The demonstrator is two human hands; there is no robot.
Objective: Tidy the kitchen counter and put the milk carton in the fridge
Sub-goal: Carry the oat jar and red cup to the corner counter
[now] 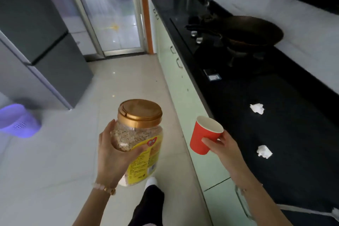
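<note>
Beside the black counter (pixel 275 134), with two crumpled tissues (pixel 257 108) on it, left hand (pixel 111 154) grips an oat jar (pixel 137 139); right hand (pixel 222 146) clasps a red cup (pixel 203 136) over the pale tiled floor (pixel 55 161).

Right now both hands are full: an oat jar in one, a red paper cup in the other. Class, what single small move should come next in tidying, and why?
Probably dispose of the red cup held by the right hand, freeing it. The left hand grips the oat jar, and two crumpled tissues lie on the black counter, needing a free hand.
</note>
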